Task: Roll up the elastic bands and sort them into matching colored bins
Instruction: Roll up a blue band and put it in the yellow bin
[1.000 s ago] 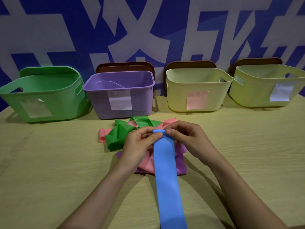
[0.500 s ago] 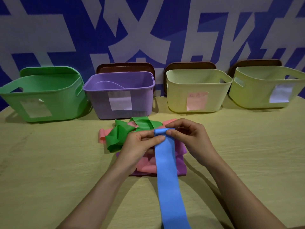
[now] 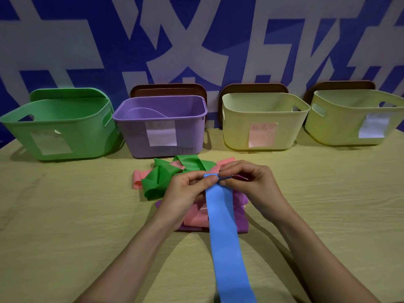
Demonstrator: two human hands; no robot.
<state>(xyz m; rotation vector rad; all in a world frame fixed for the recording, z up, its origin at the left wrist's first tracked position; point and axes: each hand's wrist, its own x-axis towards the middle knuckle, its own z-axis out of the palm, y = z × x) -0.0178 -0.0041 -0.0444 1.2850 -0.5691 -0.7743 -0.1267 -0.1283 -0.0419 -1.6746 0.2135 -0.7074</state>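
Note:
A long blue elastic band (image 3: 225, 237) runs from the table's near edge up to my hands. My left hand (image 3: 185, 193) and my right hand (image 3: 251, 184) both pinch its far end, which is folded over into a small first turn. Under the hands lies a heap of bands: a crumpled green band (image 3: 166, 178), a pink band (image 3: 196, 215) and a purple band (image 3: 241, 206). Behind the heap stand a green bin (image 3: 63, 127), a purple bin (image 3: 161, 125), and two pale yellow bins, one with a pink label (image 3: 262, 121) and one with a white label (image 3: 354, 119).
Brown lids (image 3: 168, 90) lean against the blue-and-white wall behind the bins. The pale wooden table (image 3: 65, 215) stretches bare to the left and right of the heap.
The folded end of the blue band has been turned over a little more between my fingers. Both hands stay in nearly the same place.

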